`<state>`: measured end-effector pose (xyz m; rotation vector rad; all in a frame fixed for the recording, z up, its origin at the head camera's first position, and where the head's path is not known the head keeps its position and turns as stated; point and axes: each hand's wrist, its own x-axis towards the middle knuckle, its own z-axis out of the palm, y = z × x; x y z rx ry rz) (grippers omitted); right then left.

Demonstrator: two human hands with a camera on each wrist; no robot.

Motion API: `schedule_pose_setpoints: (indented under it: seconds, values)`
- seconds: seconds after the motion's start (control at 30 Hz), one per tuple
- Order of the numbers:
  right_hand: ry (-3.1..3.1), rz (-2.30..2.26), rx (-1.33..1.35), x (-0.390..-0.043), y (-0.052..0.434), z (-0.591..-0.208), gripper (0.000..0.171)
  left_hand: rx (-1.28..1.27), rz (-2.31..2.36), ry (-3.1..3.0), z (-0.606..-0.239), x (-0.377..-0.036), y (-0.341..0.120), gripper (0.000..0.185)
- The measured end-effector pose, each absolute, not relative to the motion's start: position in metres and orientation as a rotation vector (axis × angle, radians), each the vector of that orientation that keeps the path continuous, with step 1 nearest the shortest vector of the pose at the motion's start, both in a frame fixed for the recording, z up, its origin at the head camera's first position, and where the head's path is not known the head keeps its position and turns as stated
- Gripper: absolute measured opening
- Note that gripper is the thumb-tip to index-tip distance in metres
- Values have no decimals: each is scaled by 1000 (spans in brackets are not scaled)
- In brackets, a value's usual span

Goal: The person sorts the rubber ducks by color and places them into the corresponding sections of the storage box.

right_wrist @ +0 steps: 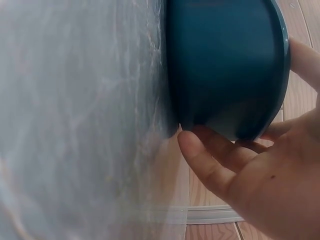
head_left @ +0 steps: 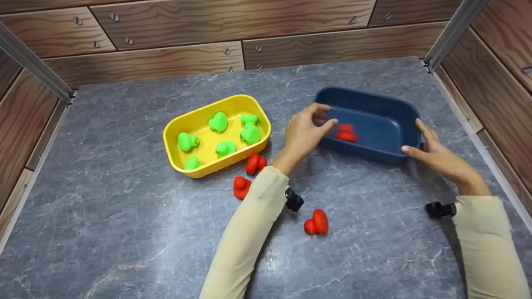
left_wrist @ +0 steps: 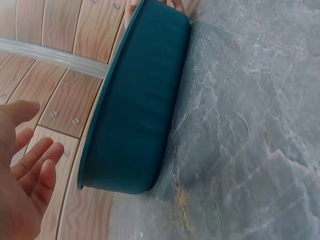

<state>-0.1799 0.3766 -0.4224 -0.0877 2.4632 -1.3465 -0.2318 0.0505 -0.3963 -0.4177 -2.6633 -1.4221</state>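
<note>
I've got the dark blue oval plastic tub (head_left: 374, 120) at the right of the grey marble-patterned tabletop (head_left: 124, 232), with one blurred small red rubber duck (head_left: 346, 132) lying inside it near the left end. My right hand (head_left: 432, 151) is at the tub's right end, thumb on the near wall and fingers curled behind the rim, so it grips the tub. My left hand (head_left: 305, 131) hovers over the left rim, fingers loosely spread, holding nothing as far as I can tell; the left wrist view shows an empty, relaxed palm. The risk I see: that one-handed grip could tilt or drag the tub and roll the duck about. Also, the left forearm crosses low over three more red rubber ducks (head_left: 316, 222) loose on the tabletop, so a sleeve could sweep them. The yellow rounded plastic tray (head_left: 174, 133) with its green rubber ducks (head_left: 218, 121) sits well clear to the left.
</note>
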Motion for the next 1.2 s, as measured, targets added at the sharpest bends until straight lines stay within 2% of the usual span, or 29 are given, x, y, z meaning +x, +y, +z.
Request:
schedule_pose_setpoints:
  seconds: [0.2, 0.67, 1.2]
  values:
    - [2461, -1383, -96, -180, 377, -424, 92, -490, -1583, -2609, -397, -224, 44, 36]
    - [2459, -1370, -86, -181, 378, -424, 91, -959, -1829, -2569, -400, -188, 30, 46]
    - [2430, -1385, -41, -181, 376, -423, 91, -1427, -1711, -2918, -395, -170, -9, 63]
